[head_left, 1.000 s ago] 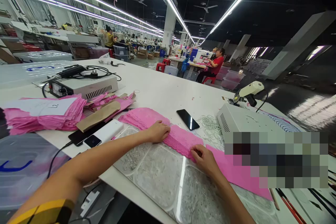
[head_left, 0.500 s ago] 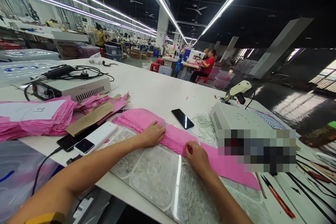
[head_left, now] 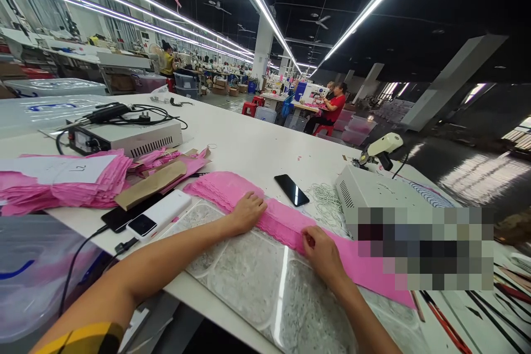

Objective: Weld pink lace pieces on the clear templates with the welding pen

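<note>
A pink lace-edged fabric strip (head_left: 284, 221) lies across a grey stone-patterned board (head_left: 249, 274). My left hand (head_left: 249, 213) rests palm down on it, fingers lying over the cloth near its left part. At the strip's right end, my right hand (head_left: 321, 249) is closed, thumb and fingertips pinching the fabric edge. A stack of pink scalloped pieces (head_left: 222, 187) sits left of my left hand. Beyond my right hand, a flat pink piece (head_left: 377, 271) runs under the blurred front of a machine box.
A black phone (head_left: 291, 189) and tangled pale elastic loops (head_left: 326, 202) lie behind the strip. A grey box (head_left: 365, 188) stands right, another (head_left: 136, 138) left. Nearby are a white power bank (head_left: 166, 207), pink bundles (head_left: 62, 185) and red-handled tweezers (head_left: 448, 323). A person in red (head_left: 335, 108) sits farther off.
My right hand has shifted a little right with the strip's end, and the gap to the flat pink piece no longer shows. My left hand stays on the fabric. The view has turned slightly.
</note>
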Available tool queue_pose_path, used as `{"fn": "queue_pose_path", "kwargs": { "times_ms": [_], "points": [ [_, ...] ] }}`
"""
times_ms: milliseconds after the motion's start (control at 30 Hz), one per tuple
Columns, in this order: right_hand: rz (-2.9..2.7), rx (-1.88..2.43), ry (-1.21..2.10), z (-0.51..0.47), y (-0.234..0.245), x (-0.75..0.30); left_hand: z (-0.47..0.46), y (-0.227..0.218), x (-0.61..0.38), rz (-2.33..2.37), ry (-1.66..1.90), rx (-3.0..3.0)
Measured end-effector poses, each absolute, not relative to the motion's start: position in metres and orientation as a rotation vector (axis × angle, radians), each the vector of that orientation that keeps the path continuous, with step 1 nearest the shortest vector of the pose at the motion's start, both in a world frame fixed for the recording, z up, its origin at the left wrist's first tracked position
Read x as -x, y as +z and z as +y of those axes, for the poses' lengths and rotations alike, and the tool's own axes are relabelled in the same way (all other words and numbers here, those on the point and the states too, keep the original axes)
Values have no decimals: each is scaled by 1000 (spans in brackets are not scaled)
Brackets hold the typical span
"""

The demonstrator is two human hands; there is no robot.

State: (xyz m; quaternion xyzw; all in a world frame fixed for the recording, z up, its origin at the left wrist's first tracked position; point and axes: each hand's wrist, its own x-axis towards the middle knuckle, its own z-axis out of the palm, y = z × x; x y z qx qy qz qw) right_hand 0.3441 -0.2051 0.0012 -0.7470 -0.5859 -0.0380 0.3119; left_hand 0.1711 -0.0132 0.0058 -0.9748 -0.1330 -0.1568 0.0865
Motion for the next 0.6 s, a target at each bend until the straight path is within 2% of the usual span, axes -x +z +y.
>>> {"fn": "queue_pose_path", "kwargs": {
  "times_ms": [267,467,600],
  "points": [
    [-1728,1884,-41,-252,-3,-315,-38,5,-105,-108,-506,2930],
    [-1959,1706,-116,-274,-18,-278,-58,-1,-41,-45,-517,2978],
    [-2026,1629,8,-277,-9,-260,-63,4,-14,-13,-540,2961]
  ]
}}
